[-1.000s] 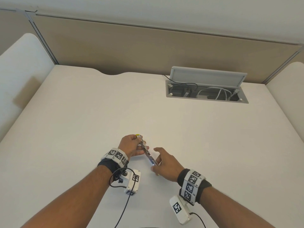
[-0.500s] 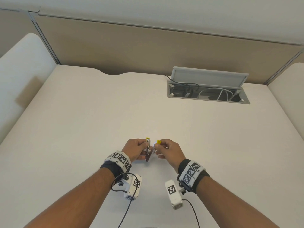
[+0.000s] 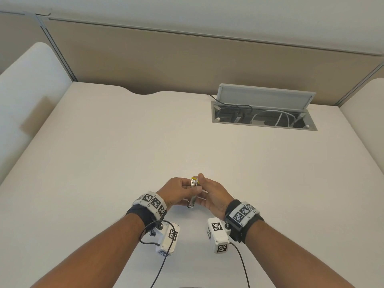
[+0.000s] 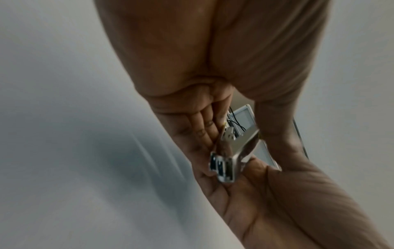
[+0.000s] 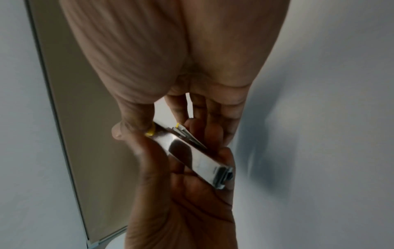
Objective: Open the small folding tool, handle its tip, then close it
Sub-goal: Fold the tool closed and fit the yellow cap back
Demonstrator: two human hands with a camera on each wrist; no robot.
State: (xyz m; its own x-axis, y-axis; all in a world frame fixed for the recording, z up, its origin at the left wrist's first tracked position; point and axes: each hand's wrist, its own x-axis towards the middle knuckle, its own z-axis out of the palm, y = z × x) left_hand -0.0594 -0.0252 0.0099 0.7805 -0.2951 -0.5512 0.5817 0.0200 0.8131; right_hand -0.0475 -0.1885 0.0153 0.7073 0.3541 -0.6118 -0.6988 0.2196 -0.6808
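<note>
The folding tool (image 3: 193,192), a small steel piece with yellow trim at its far end, is held in the air between both hands just above the near middle of the white desk (image 3: 124,142). Half a second ago its two parts stood apart, a yellow-tipped end in each hand with a gap between them; now the yellow ends sit together at the top and the tool reads as one narrow, nearly upright bar, folded or close to it. A second ago it lay stretched out long and slanted between the hands. The left hand (image 3: 176,191) curls its fingers and thumb around the tool's left side, and in the right wrist view its thumb presses beside the yellow end of the polished handle (image 5: 192,156). The right hand (image 3: 212,194) meets it from the other side, its thumb against the yellow end and its fingers lying fairly straight behind the handle; how firmly it clamps is hard to judge through the blur. In the left wrist view the hinge end (image 4: 221,166) points toward the camera, resting against the right hand's fingers. At the far right of the desk, a recessed cable box (image 3: 264,118) stands with its grey lid (image 3: 264,96) propped open; black and white cables and plugs lie coiled inside it.
</note>
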